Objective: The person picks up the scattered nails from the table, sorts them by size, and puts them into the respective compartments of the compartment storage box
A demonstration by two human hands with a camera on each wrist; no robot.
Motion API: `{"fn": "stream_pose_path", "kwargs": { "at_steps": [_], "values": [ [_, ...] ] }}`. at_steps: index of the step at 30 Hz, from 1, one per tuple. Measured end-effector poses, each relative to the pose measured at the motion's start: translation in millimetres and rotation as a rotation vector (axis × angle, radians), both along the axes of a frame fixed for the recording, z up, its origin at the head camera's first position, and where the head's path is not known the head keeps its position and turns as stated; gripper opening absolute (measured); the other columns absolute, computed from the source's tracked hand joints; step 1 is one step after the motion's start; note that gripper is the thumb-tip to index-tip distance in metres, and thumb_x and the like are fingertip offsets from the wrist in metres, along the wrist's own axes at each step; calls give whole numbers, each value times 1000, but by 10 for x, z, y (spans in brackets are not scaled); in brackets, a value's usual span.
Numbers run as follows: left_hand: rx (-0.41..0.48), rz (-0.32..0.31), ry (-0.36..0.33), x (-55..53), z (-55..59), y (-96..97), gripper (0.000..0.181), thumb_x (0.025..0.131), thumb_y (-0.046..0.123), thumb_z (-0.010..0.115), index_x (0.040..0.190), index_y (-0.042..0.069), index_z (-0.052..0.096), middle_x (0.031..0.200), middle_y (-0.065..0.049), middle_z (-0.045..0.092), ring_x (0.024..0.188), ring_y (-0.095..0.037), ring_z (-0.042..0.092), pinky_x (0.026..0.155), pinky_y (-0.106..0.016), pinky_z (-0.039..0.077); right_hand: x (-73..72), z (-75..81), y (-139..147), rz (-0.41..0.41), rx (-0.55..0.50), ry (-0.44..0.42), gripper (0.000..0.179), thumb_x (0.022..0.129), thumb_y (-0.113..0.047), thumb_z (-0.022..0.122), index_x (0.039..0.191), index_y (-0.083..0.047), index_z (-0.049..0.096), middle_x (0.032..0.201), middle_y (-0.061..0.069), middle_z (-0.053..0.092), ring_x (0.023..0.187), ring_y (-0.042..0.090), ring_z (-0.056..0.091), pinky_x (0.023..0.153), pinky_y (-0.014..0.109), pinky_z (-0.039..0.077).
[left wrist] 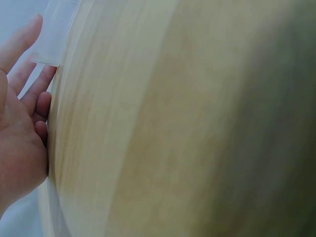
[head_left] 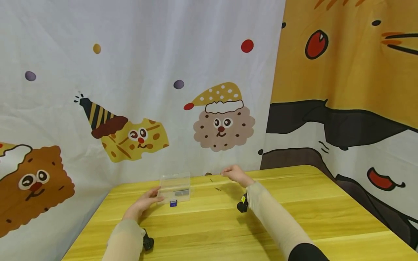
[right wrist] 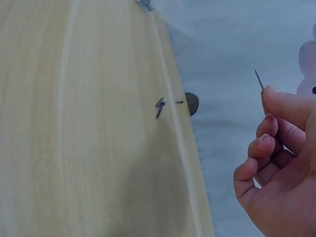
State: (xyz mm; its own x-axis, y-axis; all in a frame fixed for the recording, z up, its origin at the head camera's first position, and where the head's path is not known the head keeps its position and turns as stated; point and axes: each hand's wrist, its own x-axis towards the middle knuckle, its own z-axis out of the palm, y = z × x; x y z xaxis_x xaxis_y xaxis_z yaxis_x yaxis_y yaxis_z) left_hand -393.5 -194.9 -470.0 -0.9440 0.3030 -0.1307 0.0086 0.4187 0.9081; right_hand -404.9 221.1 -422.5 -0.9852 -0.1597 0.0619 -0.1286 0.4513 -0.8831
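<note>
Nail (right wrist: 259,80), thin, dark and pointed

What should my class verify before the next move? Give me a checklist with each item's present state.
1. Nail pinched in the right hand: ok, its pointed end shows past the fingertips.
2. Left hand at the clear plastic box: ok, beside its left end.
3. Lid raised: ok.
4. Loose nails off the wood-grain table: not ok, several lie near its far edge.
5. Number of pieces inside the box: cannot tell, only a dark patch shows.
</note>
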Motion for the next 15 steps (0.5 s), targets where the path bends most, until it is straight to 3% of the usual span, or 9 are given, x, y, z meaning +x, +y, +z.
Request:
{"fn": "stream_pose_path", "kwargs": {
  "at_steps": [7, 15],
  "values": [
    [-9, 6, 6, 40, 34, 9, 77, 92, 26, 68, 153, 3, 26, 152, -33, 20, 139, -49, 19, 107, -65, 19, 4, 64, -32, 32, -69, -5, 22, 95, -13, 62, 108, 2, 72, 50, -4, 33, 46, 10, 25, 60, 28, 35],
    [-11, 0, 15, 53, 43, 22, 76, 92, 25, 68, 152, 3, 27, 152, -33, 21, 139, -49, 20, 108, -64, 19, 13, -23, -20, 73, -122, 7, 19, 95, -12, 62, 102, 3, 72, 56, -1, 42, 50, 12, 32, 62, 33, 37]
  ]
}}
